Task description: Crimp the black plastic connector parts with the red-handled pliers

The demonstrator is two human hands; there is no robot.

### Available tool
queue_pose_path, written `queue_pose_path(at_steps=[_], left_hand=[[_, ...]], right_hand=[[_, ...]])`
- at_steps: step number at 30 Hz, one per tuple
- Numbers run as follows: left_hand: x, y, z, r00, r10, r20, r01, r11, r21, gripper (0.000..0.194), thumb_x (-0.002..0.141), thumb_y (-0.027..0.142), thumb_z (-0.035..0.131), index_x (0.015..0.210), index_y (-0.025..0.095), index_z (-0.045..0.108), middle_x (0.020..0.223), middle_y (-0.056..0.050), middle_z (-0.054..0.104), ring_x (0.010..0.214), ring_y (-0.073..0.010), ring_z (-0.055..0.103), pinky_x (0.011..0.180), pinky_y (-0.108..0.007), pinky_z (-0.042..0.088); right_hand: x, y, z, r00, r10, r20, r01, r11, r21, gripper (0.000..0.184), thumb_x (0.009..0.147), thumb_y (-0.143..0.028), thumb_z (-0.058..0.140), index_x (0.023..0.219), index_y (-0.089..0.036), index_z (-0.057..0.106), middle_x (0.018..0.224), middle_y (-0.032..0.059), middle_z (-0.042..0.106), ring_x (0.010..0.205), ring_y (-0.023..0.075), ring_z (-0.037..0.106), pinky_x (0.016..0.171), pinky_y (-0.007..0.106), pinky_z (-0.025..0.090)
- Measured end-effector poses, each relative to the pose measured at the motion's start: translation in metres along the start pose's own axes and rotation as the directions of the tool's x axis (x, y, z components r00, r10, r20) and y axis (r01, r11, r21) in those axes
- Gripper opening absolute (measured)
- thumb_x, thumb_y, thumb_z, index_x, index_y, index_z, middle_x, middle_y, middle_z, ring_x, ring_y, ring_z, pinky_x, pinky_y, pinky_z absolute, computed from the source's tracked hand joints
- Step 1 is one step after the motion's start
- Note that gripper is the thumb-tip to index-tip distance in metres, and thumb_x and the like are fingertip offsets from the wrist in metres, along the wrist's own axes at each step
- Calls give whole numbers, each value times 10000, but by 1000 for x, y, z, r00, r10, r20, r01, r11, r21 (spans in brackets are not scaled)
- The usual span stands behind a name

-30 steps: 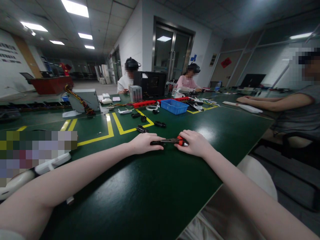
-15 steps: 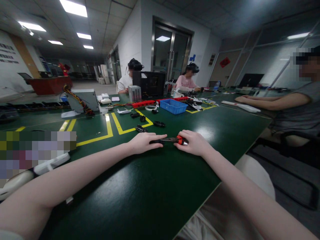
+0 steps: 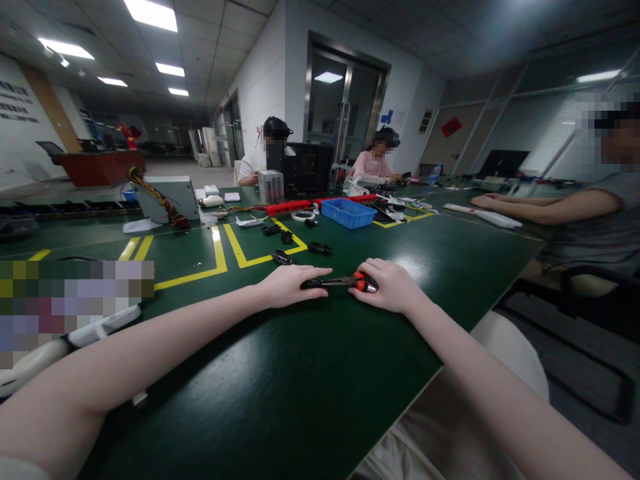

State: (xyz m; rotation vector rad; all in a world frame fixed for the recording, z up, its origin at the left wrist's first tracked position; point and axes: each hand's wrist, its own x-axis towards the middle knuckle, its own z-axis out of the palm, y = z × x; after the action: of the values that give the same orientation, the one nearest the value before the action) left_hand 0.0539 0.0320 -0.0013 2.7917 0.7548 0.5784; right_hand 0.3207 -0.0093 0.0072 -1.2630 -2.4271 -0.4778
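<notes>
My right hand (image 3: 389, 285) is closed round the red handles of a pair of needle-nose pliers (image 3: 344, 282). The long jaws point left, to a small black plastic part (image 3: 311, 284) pinched in my left hand (image 3: 285, 285). Its thumb lies along the near side of the part, while the index finger stretches out above the jaw tips. Whether the jaws grip the part is too small to tell. Beyond my left hand several similar black pieces lie on the green table, among them one near the knuckles (image 3: 284, 257) and one farther right (image 3: 320, 248).
A blue bin (image 3: 349, 213) stands ahead, near a red power strip (image 3: 295, 207). A power supply with cables (image 3: 167, 200) is at the left. Yellow tape (image 3: 219, 250) marks the green tabletop (image 3: 240, 387). Co-workers sit across and at the right, one with forearms (image 3: 540, 209) on the table.
My left index finger has straightened and lifted slightly off the plier tips. The pliers and the black part stay nearly in place between my hands; the view shifts a little.
</notes>
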Motion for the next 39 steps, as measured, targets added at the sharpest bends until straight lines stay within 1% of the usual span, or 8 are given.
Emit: queue_pose_path(at_steps=[5, 10, 18, 22, 28, 32, 34, 39], left_hand=[[1, 0, 0, 1000, -1, 10, 1, 1000, -14, 534, 909, 491, 529, 1366, 222, 472, 1287, -76, 604, 1118, -222, 603, 940, -324, 458], [1, -1, 1, 1000, 23, 7, -23, 999, -29, 501, 911, 474, 535, 1330, 201, 504, 1262, -78, 618, 1108, -214, 605, 937, -321, 461], [1, -1, 0, 999, 37, 12, -37, 999, -40, 492, 908, 475, 541, 1311, 192, 525, 1227, -80, 627, 1077, -214, 609, 917, -316, 463], [1, 1, -2, 998, 57, 17, -57, 998, -37, 482, 907, 470, 548, 1308, 203, 529, 1176, -77, 636, 1028, -207, 616, 882, -299, 466], [0, 3, -4, 996, 83, 21, -82, 997, -8, 449, 919, 466, 532, 1308, 242, 545, 1034, -54, 639, 909, -184, 628, 762, -254, 459], [0, 3, -3, 995, 98, 24, -98, 995, -5, 445, 930, 455, 517, 1321, 243, 535, 1020, -50, 628, 888, -176, 620, 754, -252, 451], [0, 2, -3, 995, 99, 22, -99, 995, -8, 443, 931, 451, 518, 1323, 246, 532, 1016, -47, 626, 888, -176, 619, 752, -252, 450], [1, 0, -2, 994, 110, 25, -109, 994, -17, 423, 924, 447, 534, 1295, 245, 557, 980, -43, 625, 867, -173, 621, 722, -241, 447]], right_hand=[[-1, 2, 1, 998, -18, -54, 16, 999, -38, 329, 805, -497, 576, 904, -183, 582, 873, 75, 627, 788, 204, 567, 689, 315, 391], [-2, 1, -1, 994, -32, -109, 27, 999, -46, 323, 818, -492, 567, 901, -181, 579, 860, 74, 634, 793, 207, 563, 718, 328, 394], [-1, -2, -2, 996, -58, -75, 55, 998, -37, 303, 816, -487, 562, 837, -186, 591, 792, 78, 630, 748, 205, 548, 647, 315, 392], [-1, -3, -2, 996, -59, -69, 57, 998, -26, 284, 817, -475, 560, 813, -193, 588, 770, 71, 621, 730, 200, 547, 639, 310, 390], [-1, -3, -2, 995, -74, -69, 72, 997, -32, 281, 820, -470, 555, 808, -191, 587, 763, 69, 614, 719, 194, 539, 637, 305, 382], [-1, -3, -1, 995, -76, -62, 73, 996, -52, 301, 827, -482, 545, 816, -184, 585, 776, 75, 612, 726, 196, 534, 647, 311, 384], [-1, -2, -1, 995, -66, -73, 62, 997, -56, 306, 825, -487, 550, 830, -183, 586, 790, 78, 613, 740, 202, 536, 654, 316, 385], [-1, -1, -1, 988, -33, -148, 28, 999, -41, 311, 816, -481, 571, 904, -184, 594, 863, 90, 631, 791, 220, 549, 676, 333, 392]])
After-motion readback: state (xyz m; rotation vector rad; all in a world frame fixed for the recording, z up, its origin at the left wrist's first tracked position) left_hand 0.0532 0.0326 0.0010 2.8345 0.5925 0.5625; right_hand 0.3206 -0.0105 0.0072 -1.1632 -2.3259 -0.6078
